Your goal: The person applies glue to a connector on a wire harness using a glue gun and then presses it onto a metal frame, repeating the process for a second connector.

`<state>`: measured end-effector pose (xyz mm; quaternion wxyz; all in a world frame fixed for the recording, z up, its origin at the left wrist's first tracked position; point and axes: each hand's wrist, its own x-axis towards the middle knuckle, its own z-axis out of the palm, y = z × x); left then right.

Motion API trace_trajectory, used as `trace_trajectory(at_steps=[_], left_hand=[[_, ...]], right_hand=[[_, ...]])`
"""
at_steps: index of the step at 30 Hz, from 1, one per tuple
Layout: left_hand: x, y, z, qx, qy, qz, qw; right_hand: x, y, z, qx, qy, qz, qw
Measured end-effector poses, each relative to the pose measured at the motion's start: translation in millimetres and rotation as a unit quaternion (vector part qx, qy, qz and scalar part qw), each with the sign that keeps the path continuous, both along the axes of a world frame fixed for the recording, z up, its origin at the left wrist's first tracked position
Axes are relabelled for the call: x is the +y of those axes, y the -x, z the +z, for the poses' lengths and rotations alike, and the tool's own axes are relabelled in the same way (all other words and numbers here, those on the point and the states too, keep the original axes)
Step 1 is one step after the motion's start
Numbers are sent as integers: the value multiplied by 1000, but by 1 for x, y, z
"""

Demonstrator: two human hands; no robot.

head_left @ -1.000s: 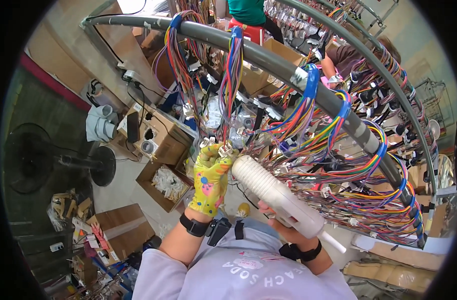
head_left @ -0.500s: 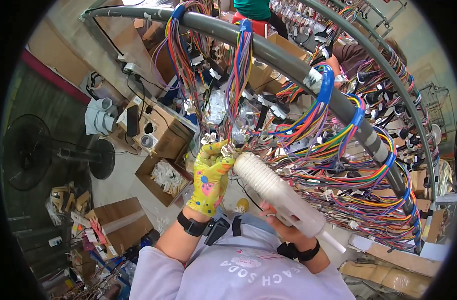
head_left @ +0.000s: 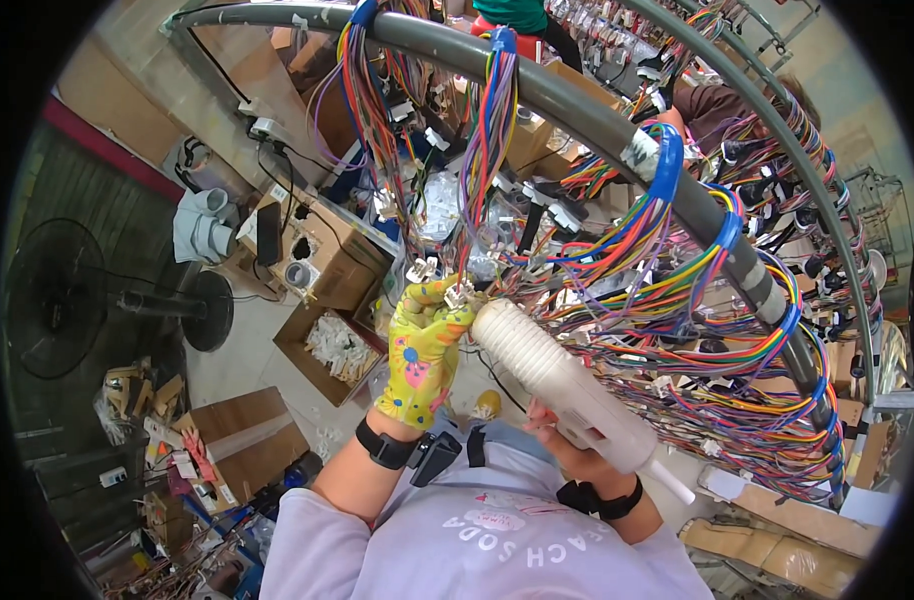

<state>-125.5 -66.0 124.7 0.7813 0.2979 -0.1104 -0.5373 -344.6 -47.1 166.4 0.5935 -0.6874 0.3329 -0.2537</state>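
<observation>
The work looks partway through on 1 white multi-pin connector (head_left: 462, 296), which sits at the fingertips of the left hand (head_left: 415, 345), gloved in patterned yellow, at the lower end of a multicoloured wire bundle (head_left: 480, 165) hanging from the curved grey rail (head_left: 567, 105). That hand's grip is narrow, thumb and fingers pinching the connector; a 2nd white connector (head_left: 422, 270) lies just above its knuckles, and I cannot tell whether it is held too. The bare right hand (head_left: 575, 462) is wrapped around the handle of a white gun-shaped tool with a ribbed barrel (head_left: 552, 375), probably a heat gun, its tip just beside the pinched connector. Whether the tool is running, and whether this connector is finished, cannot be made out. What does appear done is the bundling: at least 5 harnesses along the rail are gathered with blue tape (head_left: 667, 165), white connectors dangling among their loose ends. Those ends are too small and tangled to show which have been worked on, so the remaining count stays unclear. On the floor to the left, an open cardboard box (head_left: 302, 358) holds a heap of small white pieces (head_left: 342, 345).
</observation>
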Motion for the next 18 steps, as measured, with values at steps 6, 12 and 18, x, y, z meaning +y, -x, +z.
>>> trace_trajectory(at_steps=[6, 12, 18], left_hand=[[2, -3, -6, -20, 1, -15, 1000], [2, -1, 9, 0, -8, -20, 1000], [2, -2, -1, -15, 0, 0, 1000]], right_hand=[[-1, -1, 1, 11, 12, -14, 1000], [-3, -1, 9, 13, 28, -9, 999], [-3, 0, 5, 2, 48, -1, 999]])
